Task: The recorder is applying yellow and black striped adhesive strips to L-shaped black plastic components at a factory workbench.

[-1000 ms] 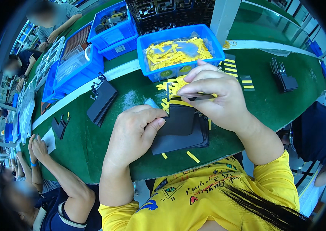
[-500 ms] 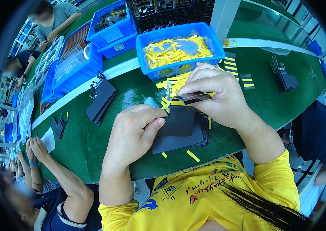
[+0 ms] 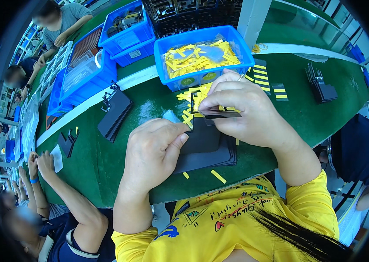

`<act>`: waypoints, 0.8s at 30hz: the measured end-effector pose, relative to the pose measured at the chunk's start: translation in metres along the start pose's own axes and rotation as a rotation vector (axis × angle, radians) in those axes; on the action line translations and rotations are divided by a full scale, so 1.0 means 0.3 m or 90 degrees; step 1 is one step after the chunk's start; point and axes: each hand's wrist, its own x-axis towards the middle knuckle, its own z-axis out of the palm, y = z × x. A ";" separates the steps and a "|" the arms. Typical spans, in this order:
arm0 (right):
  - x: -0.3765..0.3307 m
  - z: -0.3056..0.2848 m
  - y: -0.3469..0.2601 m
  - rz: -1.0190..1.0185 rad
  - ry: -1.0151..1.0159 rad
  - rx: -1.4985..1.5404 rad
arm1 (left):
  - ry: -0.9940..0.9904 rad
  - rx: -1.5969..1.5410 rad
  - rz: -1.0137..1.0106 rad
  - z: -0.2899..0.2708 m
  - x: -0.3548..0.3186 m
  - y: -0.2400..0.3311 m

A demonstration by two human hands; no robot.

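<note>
Round green labels (image 3: 187,81) front the blue bin (image 3: 241,46); yellow label strips (image 3: 260,77) lie beside.

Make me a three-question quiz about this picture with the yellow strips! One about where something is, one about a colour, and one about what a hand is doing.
1. Where is the blue bin full of yellow strips?
A. On the green table, beyond the hands
B. On the floor
C. On the person's lap

2. What colour is the stack of flat sheets under the hands?
A. White
B. Black
C. Red

3. What is the right hand doing?
A. Lying flat and empty on the table
B. Reaching into the bin
C. Pinching a thin dark piece above the stack

Answers:
1. A, the bin stands on the table's far side, past both hands.
2. B, the sheets show black beside the left hand.
3. C, the fingertips grip the dark piece at its edge.
</note>
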 end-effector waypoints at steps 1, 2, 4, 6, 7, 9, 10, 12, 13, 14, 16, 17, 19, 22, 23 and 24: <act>0.004 -0.012 -0.005 -0.007 -0.032 0.013 | 0.005 0.004 0.001 -0.003 -0.001 -0.002; 0.005 -0.015 -0.010 -0.008 -0.032 0.014 | 0.005 0.005 0.001 -0.004 -0.001 -0.002; 0.003 -0.017 -0.020 -0.027 -0.011 -0.066 | 0.010 0.012 -0.027 -0.007 -0.002 0.000; 0.012 -0.017 -0.027 -0.079 0.038 -0.140 | 0.005 0.001 -0.059 -0.014 0.002 0.003; 0.015 -0.017 -0.029 -0.132 0.086 -0.214 | 0.000 -0.010 -0.091 -0.016 0.003 0.004; 0.003 -0.021 -0.038 -0.142 0.050 -0.224 | 0.004 -0.008 -0.097 -0.015 0.002 0.007; 0.000 -0.022 -0.040 -0.151 0.014 -0.234 | 0.007 -0.007 -0.102 -0.014 0.002 0.008; 0.002 -0.019 -0.021 -0.139 0.087 -0.258 | 0.004 -0.017 -0.080 -0.008 0.003 0.006; 0.006 -0.019 -0.009 -0.128 0.159 -0.282 | 0.002 -0.026 -0.058 -0.006 0.004 0.006; 0.009 -0.025 0.006 -0.140 0.177 -0.258 | 0.002 -0.026 -0.059 -0.008 0.003 0.006; 0.006 -0.020 -0.028 -0.131 0.137 -0.162 | 0.010 -0.004 -0.075 -0.015 0.002 0.005; 0.003 -0.014 -0.047 -0.120 0.097 -0.068 | 0.010 -0.004 -0.075 -0.018 0.002 0.001; -0.007 0.005 -0.050 -0.116 0.073 -0.067 | 0.037 -0.031 -0.105 -0.021 0.001 -0.008; -0.007 0.010 -0.051 -0.136 0.109 -0.158 | 0.078 0.008 -0.050 -0.015 -0.003 -0.010; -0.005 0.005 -0.056 -0.137 0.109 -0.157 | 0.097 0.030 -0.010 -0.013 -0.004 -0.010; -0.005 -0.002 -0.061 -0.125 0.105 -0.175 | 0.098 0.031 -0.011 -0.014 -0.004 -0.006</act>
